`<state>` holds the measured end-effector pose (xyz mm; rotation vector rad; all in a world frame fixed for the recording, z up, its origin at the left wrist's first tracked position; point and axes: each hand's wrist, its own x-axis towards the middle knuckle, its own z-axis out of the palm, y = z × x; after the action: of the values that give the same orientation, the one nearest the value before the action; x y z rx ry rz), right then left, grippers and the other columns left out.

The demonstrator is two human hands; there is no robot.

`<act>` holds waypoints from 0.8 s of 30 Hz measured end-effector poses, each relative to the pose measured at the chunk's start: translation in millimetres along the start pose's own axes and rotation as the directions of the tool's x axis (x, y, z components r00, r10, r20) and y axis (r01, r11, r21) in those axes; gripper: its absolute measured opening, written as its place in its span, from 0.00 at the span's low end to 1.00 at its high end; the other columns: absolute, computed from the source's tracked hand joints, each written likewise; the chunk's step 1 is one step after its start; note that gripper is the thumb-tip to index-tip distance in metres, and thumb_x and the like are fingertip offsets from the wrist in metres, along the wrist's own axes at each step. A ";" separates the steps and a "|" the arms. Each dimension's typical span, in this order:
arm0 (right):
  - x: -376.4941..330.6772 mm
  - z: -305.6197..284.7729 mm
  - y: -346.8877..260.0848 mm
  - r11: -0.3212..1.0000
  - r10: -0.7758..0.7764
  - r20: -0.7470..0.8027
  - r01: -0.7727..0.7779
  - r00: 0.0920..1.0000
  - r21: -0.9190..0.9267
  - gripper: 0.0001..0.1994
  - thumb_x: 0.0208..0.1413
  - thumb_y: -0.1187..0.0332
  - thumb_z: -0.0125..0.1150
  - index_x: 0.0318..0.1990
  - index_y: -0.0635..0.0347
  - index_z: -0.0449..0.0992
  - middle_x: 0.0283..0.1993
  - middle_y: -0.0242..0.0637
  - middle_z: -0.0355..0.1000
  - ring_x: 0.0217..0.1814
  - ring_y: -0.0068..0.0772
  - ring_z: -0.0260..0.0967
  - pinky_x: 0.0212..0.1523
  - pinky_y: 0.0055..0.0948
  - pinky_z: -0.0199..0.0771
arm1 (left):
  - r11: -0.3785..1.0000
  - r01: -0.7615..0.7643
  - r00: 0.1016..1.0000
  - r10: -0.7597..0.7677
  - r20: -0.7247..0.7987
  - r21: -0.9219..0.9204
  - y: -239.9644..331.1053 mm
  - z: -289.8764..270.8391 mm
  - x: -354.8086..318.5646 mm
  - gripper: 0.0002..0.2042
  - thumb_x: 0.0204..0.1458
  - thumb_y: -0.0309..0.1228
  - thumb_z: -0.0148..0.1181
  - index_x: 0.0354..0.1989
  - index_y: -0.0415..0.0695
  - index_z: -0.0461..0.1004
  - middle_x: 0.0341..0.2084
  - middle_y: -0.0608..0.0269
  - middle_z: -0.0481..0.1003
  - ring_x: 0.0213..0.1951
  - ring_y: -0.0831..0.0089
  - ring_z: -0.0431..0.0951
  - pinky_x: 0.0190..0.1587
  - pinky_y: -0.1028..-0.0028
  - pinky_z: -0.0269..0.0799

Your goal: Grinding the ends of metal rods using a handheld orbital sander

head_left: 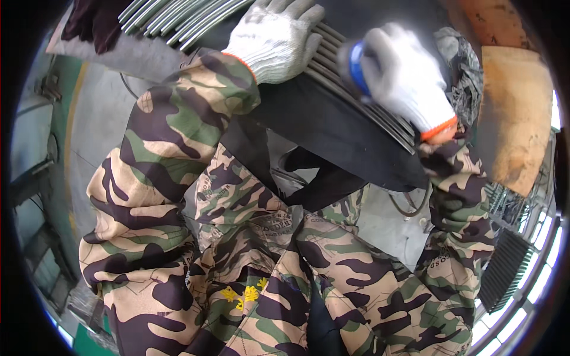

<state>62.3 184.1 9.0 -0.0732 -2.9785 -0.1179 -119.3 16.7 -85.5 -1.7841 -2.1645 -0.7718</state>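
My left hand (274, 41), in a white knit glove with an orange cuff edge, lies flat over a row of thin metal rods (339, 83). Its fingers are stretched toward the top edge and the thumb is apart. To its right, my right hand (399, 68) in a matching glove is closed around a round tool with a blue band (357, 68). Motion blurs this tool, so its kind is unclear. It is over the rods; whether it touches them I cannot tell. The rods lie side by side on a black surface (285, 113), slanting toward the lower right.
A bundle of shinier metal rods (178, 21) lies at the upper left beside a dark cloth or glove (95, 24). Crumpled dark plastic (463, 65) sits beyond my right hand. Brown board (513, 113) stands at the right. Grey floor (107, 113) shows on the left.
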 end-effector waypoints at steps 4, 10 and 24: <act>-21.6 -2.1 -0.4 1.000 0.017 0.063 -0.019 0.998 0.019 0.07 0.60 0.65 0.66 0.42 0.53 0.78 0.43 0.43 0.74 0.46 0.55 0.76 0.42 0.52 0.81 | 0.999 0.016 1.000 -0.016 0.004 -0.049 7.5 -2.6 1.4 0.25 0.62 0.38 0.61 0.62 0.32 0.76 0.62 0.38 0.75 0.68 0.38 0.70 0.75 0.45 0.60; -10.5 16.5 10.0 0.997 0.061 0.061 -0.063 0.996 0.039 0.06 0.61 0.65 0.66 0.42 0.53 0.78 0.43 0.45 0.76 0.45 0.57 0.77 0.45 0.52 0.81 | 1.000 0.005 0.995 -0.006 -0.096 -0.015 1.5 5.3 -17.4 0.24 0.60 0.37 0.62 0.59 0.32 0.78 0.57 0.39 0.77 0.65 0.39 0.73 0.73 0.44 0.63; -23.6 9.7 10.3 0.998 0.009 0.082 -0.014 0.997 0.063 0.05 0.60 0.66 0.66 0.41 0.52 0.78 0.44 0.45 0.75 0.46 0.56 0.77 0.44 0.52 0.81 | 0.997 0.025 0.994 -0.033 -0.099 -0.078 9.6 31.6 -6.7 0.25 0.59 0.37 0.62 0.61 0.31 0.78 0.61 0.37 0.77 0.67 0.37 0.73 0.76 0.43 0.60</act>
<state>84.7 194.1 -3.6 -0.0893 -3.0597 -0.0196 -103.8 28.9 -112.8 -1.7132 -2.1273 -0.9427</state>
